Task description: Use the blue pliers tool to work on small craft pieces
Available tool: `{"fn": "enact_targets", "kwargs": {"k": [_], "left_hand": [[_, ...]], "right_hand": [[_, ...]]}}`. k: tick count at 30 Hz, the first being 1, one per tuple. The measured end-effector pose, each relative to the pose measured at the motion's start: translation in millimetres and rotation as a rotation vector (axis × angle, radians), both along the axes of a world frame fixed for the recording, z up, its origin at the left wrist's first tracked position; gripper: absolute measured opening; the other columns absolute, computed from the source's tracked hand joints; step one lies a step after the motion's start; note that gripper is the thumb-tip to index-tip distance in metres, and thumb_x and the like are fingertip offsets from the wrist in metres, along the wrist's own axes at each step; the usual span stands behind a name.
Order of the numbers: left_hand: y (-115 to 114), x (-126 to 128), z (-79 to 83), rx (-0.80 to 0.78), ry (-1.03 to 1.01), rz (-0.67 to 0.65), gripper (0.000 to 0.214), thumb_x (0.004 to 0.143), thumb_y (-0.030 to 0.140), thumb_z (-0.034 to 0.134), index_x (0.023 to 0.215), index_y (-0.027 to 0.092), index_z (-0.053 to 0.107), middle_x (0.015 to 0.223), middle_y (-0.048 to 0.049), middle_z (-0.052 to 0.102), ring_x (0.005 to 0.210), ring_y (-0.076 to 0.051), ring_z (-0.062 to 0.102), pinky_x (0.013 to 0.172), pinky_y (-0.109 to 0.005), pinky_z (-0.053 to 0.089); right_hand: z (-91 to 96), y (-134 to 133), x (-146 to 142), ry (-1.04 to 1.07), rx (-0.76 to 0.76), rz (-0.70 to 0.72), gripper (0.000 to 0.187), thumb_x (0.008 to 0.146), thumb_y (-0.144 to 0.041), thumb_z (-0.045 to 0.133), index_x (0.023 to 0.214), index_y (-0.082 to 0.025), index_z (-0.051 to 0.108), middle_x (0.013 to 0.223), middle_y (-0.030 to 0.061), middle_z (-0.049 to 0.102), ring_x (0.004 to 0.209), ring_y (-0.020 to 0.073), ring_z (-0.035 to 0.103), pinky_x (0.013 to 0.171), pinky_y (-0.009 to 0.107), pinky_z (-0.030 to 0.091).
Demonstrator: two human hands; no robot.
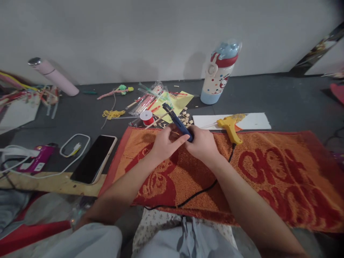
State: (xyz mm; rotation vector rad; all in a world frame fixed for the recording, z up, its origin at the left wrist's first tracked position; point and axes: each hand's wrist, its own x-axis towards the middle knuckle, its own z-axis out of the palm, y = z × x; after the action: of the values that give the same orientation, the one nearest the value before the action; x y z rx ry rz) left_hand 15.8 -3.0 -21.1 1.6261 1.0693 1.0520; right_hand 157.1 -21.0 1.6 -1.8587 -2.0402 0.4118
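My right hand is closed round the blue handles of a pair of cutters, whose jaws point up and left. My left hand is beside it, fingers pinched on a thin wooden stick that runs to the cutter's jaws, with the forefinger stretched toward the handles. Both hands rest over an orange and red towel. Several small cut wood bits lie just beyond the towel's far edge.
A yellow glue gun lies on white card, its black cord trailing over the towel. A red thread spool, yellow paper, packets of sticks, a dotted bottle, a pink flask, a phone and cables surround them.
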Motion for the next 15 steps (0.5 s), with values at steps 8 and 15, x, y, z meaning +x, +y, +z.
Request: {"fn": "enact_targets", "kwargs": {"k": [8,15], "left_hand": [[-1.8,4.3,0.0,-0.131,-0.227,0.005,0.046,0.065,0.042,0.079,0.095,0.018,0.052,0.094,-0.0058,0.069,0.089,-0.020,0.068,0.083,-0.034,0.054],[-4.2,7.4,-3.2,-0.146,-0.205,-0.032,0.053,0.061,0.047,0.080,0.097,0.017,0.054,0.102,-0.0081,0.066,0.097,-0.022,0.064,0.088,-0.035,0.052]], "right_hand": [[1.0,-2.2,-3.2,0.054,0.004,0.007,0.024,0.077,-0.031,0.047,0.091,-0.018,0.061,0.081,0.0121,0.072,0.073,0.0290,0.066,0.057,0.030,0.034],[-4.8,-3.5,-3.6,0.050,0.026,0.050,0.036,0.071,-0.021,0.048,0.103,-0.016,0.062,0.084,0.0123,0.073,0.075,0.0300,0.067,0.060,0.031,0.039]]}}
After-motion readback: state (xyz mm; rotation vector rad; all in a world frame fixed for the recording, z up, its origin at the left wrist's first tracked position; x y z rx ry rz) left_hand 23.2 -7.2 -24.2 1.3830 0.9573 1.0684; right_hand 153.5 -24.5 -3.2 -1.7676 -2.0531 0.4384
